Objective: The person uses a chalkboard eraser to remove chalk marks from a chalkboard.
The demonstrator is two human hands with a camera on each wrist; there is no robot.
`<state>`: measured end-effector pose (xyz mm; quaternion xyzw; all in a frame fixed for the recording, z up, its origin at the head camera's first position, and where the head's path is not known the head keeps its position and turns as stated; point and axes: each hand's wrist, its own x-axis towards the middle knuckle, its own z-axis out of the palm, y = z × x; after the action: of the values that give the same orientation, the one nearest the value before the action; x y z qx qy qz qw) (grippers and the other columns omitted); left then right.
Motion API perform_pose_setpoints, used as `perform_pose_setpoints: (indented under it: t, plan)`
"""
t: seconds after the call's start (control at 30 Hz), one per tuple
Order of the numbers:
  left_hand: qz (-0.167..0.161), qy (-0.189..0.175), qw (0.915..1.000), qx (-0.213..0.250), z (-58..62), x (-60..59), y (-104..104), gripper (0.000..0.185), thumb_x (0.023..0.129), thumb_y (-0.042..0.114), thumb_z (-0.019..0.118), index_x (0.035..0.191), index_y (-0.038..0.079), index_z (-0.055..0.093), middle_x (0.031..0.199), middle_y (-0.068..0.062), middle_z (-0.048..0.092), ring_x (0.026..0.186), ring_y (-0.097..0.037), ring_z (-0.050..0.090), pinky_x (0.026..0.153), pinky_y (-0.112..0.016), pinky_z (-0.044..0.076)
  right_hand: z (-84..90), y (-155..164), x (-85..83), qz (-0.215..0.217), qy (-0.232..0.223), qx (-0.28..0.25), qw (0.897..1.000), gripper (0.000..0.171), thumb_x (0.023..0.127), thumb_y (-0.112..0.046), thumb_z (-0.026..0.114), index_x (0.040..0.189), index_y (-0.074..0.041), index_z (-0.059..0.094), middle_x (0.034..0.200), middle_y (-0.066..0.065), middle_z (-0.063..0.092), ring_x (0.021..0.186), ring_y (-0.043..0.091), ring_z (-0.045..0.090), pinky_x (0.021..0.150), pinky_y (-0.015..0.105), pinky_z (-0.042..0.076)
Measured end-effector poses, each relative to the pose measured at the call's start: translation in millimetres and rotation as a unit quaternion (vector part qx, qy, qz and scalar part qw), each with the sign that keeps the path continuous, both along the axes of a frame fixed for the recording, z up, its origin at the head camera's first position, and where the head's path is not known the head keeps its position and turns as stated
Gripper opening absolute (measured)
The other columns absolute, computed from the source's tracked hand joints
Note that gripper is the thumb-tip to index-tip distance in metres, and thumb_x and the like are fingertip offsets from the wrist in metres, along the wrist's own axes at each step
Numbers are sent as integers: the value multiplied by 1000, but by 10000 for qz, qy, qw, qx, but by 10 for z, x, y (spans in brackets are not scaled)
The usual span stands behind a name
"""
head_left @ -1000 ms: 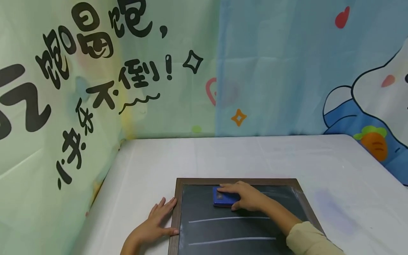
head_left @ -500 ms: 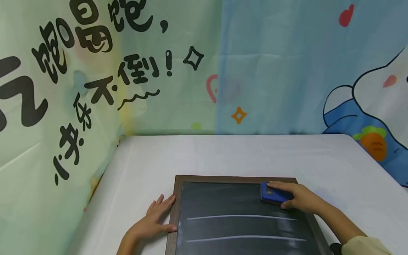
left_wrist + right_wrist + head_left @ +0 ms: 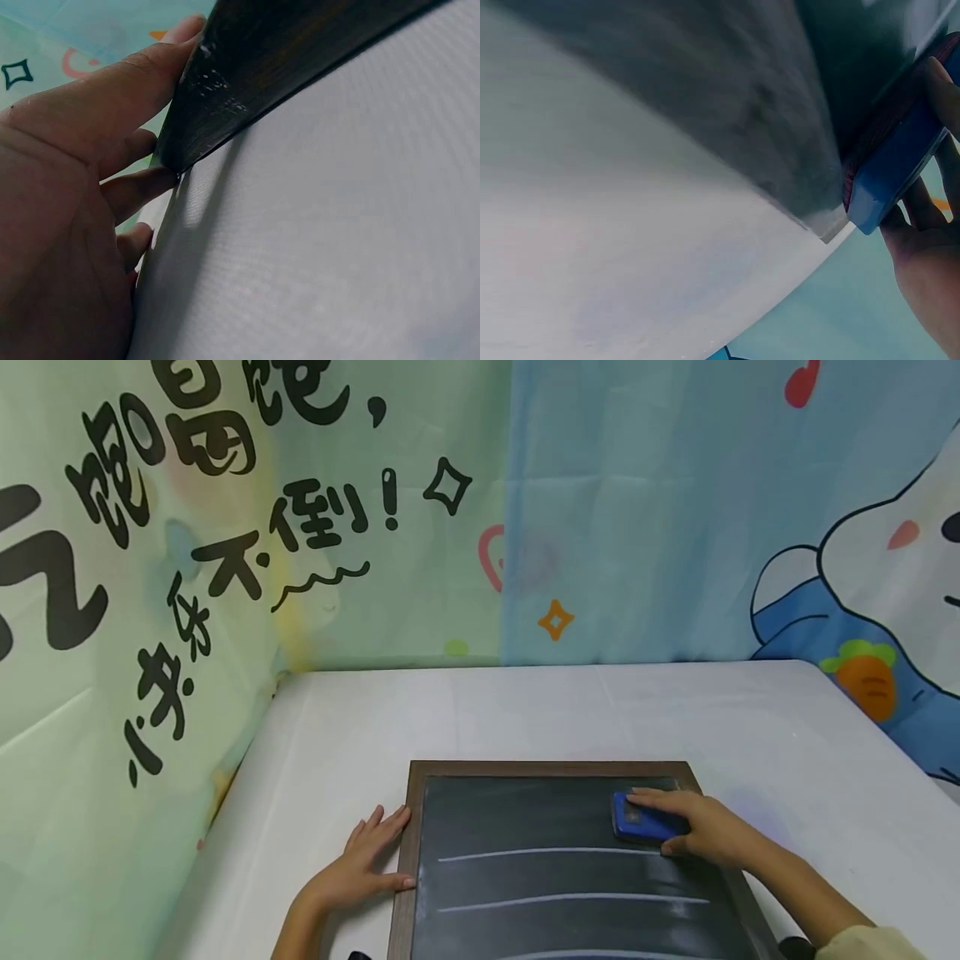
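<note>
A framed blackboard (image 3: 517, 810) lies on the white table, with white chalk lines (image 3: 555, 852) drawn across it. My right hand (image 3: 705, 827) grips a blue board eraser (image 3: 630, 818) near the board's upper right corner, its thumb at the near side and fingers over the top. In the right wrist view, the eraser (image 3: 900, 169) sits with its dark felt face against the board beside the frame (image 3: 780, 150). My left hand (image 3: 348, 872) has its fingers spread and extended along the board's left frame. The left wrist view shows its thumb (image 3: 142, 75) on the dark frame edge (image 3: 225, 75).
White cloth (image 3: 525, 710) covers the table around the board. Behind it hangs a printed curtain (image 3: 420, 610) with lettering on the left and a cartoon rabbit (image 3: 885, 577) on the right. A small black object (image 3: 360, 955) shows at the bottom edge.
My right hand has slid the eraser rightward along the board's top, then slightly nearer the top chalk line. My left hand stays at the frame. The head view has tilted down, showing a third line.
</note>
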<state>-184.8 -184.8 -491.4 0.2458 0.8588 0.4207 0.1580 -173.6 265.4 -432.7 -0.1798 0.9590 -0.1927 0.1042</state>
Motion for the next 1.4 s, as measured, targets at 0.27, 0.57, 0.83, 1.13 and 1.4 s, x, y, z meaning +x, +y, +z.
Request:
perform_pose_setpoints:
  t: [0.27, 0.57, 0.83, 1.13, 1.4]
  plan:
    - [57, 157, 9999, 10, 50, -70, -26, 87, 75, 31, 73, 143, 3, 26, 148, -18, 26, 139, -41, 0, 109, -57, -5, 20, 6, 190, 220, 218, -34, 9995, 67, 68, -20, 77, 130, -14, 52, 130, 20, 51, 113, 48, 47, 82, 59, 45]
    - [-55, 123, 9999, 52, 36, -64, 14, 86, 75, 31, 73, 143, 3, 27, 148, -17, 26, 140, -40, -1, 109, -57, -5, -3, 49, 277, -1, 76, -191, 9998, 67, 66, -24, 78, 128, -15, 54, 127, 22, 53, 110, 49, 49, 80, 58, 46]
    - [-70, 79, 9999, 21, 31, -55, 25, 87, 76, 31, 73, 143, 4, 26, 149, -17, 24, 140, -40, -2, 109, -57, -7, -17, -61, 248, 205, 292, -239, 9991, 68, 65, -28, 79, 127, -13, 55, 122, 23, 56, 103, 44, 55, 75, 51, 49]
    - [-35, -3, 10000, 42, 43, -30, 23, 87, 76, 30, 73, 143, 3, 26, 149, -17, 24, 140, -40, -3, 109, -56, -8, 47, -626, 117, 540, 150, -241, 9981, 65, 68, -22, 78, 127, -12, 55, 130, 14, 53, 108, 41, 52, 81, 52, 47]
    - [1, -23, 10000, 39, 1, -6, -2, 87, 76, 29, 73, 143, 2, 26, 149, -18, 24, 139, -41, -2, 109, -57, -7, 22, -1145, 1, 897, 14, -335, 9954, 63, 68, -18, 78, 127, -14, 56, 133, 8, 52, 110, 34, 52, 86, 52, 46]
